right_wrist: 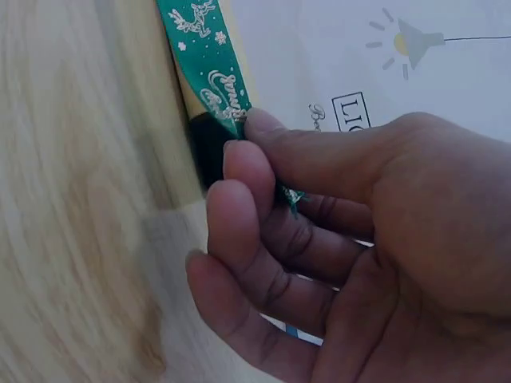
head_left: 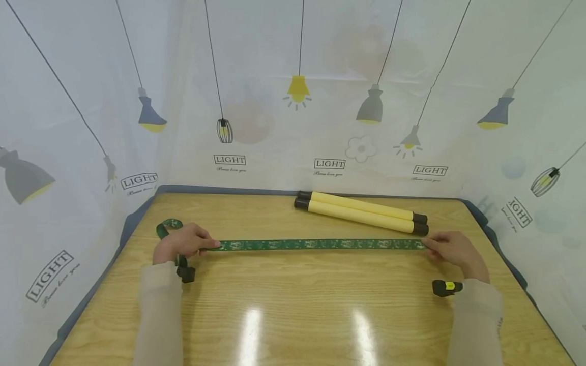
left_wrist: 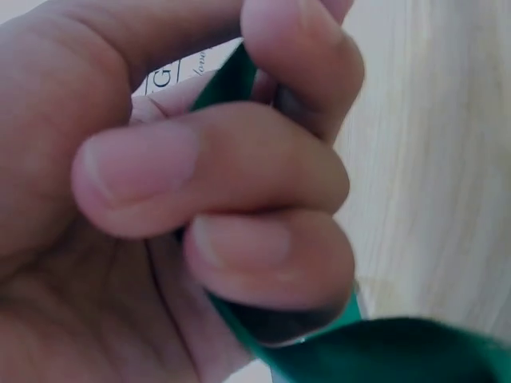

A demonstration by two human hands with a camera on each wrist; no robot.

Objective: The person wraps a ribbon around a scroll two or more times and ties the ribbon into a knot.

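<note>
A green ribbon [head_left: 320, 244] with pale printed figures stretches level between the two hands in the head view. My left hand [head_left: 185, 241] grips it at the left; in the left wrist view the curled fingers [left_wrist: 223, 159] close over the ribbon [left_wrist: 399, 351], which passes through the palm. A loose length of it loops up behind that hand and hangs by the wrist. My right hand [head_left: 453, 250] pinches the ribbon's other end between thumb and forefinger. Reindeer and snowflake prints show on the ribbon [right_wrist: 204, 48] in the right wrist view, and a short frayed tip pokes out beyond the pinch.
Two yellow rods [head_left: 361, 211] with black ends lie side by side behind the ribbon, their right ends near my right hand. The wooden table [head_left: 311, 305] is bordered at the back and sides by a white sheet [head_left: 274, 173] printed with lamps.
</note>
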